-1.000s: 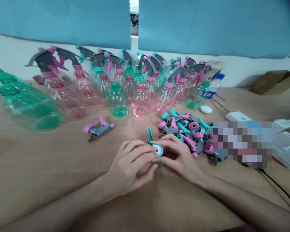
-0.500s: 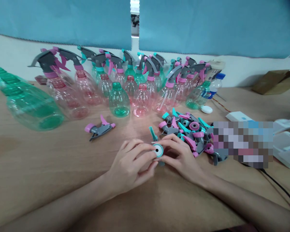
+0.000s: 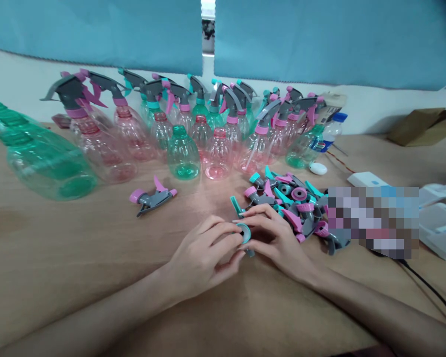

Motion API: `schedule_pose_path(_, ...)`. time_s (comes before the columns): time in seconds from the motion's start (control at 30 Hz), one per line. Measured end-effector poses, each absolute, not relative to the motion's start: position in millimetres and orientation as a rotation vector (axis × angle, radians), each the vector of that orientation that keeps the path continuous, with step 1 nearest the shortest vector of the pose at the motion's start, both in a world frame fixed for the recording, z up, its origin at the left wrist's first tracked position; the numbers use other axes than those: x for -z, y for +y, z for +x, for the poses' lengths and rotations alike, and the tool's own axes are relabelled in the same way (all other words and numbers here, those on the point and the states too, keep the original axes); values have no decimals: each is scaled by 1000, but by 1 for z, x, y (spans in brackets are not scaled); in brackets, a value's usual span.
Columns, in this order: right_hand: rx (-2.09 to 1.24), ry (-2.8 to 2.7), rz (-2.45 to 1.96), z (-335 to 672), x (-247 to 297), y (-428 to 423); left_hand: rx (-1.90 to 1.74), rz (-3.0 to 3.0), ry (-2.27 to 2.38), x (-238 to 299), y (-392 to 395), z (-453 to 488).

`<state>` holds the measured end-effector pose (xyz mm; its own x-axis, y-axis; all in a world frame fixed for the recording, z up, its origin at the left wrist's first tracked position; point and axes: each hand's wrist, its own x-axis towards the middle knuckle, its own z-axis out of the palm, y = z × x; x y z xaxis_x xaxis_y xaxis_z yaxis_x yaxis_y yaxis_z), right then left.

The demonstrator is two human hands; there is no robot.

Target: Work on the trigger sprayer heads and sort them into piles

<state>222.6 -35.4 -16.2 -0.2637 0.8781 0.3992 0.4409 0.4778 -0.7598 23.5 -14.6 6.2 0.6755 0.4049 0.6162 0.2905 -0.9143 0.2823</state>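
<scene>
Between my hands is a trigger spray head (image 3: 246,233) with a turquoise collar, its round opening turned toward me. My right hand (image 3: 278,239) is closed around its far and right sides. My left hand (image 3: 210,248) is closed too, its fingertips at the collar's left edge and over part of the opening. Those fingertips hide whether they pinch a small part inside. The turquoise trigger (image 3: 236,204) sticks up beyond my fingers. Right behind my right hand lies a pile of grey, pink and turquoise spray heads (image 3: 306,210). A single pink and grey spray head (image 3: 152,198) rests to the left.
Pink and green bottles, such as a green one (image 3: 184,156) and a pink one (image 3: 218,158), stand in rows at the back, many with spray heads on. Large green bottles (image 3: 44,163) stand left. A white oval object (image 3: 318,168), clear plastic box (image 3: 442,223) and cardboard box (image 3: 425,126) are right.
The collar has tilted slightly, and the white disc seen in its opening before now shows less plainly. My left fingertips have shifted a little over the opening. My right hand keeps its hold.
</scene>
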Motion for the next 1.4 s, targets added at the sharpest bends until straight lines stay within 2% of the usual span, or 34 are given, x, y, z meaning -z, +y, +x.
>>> schedule_pose_path(0.47, -623, -1981, -1074, 223, 16, -36, -976, 2751, 481, -6, -18, 26)
schedule_pose_path(0.7, -650, -1888, -1114, 224, 13, -37, -1175, 2702, 582, -6, -14, 21)
schedule_pose_path(1.03, -658, -1873, -1151, 223, 12, -38, -1096, 2667, 742, -2, -14, 20)
schedule_pose_path(1.4, -682, -1874, -1161, 223, 10, -38, -980, 2662, 690, -2, -11, 20)
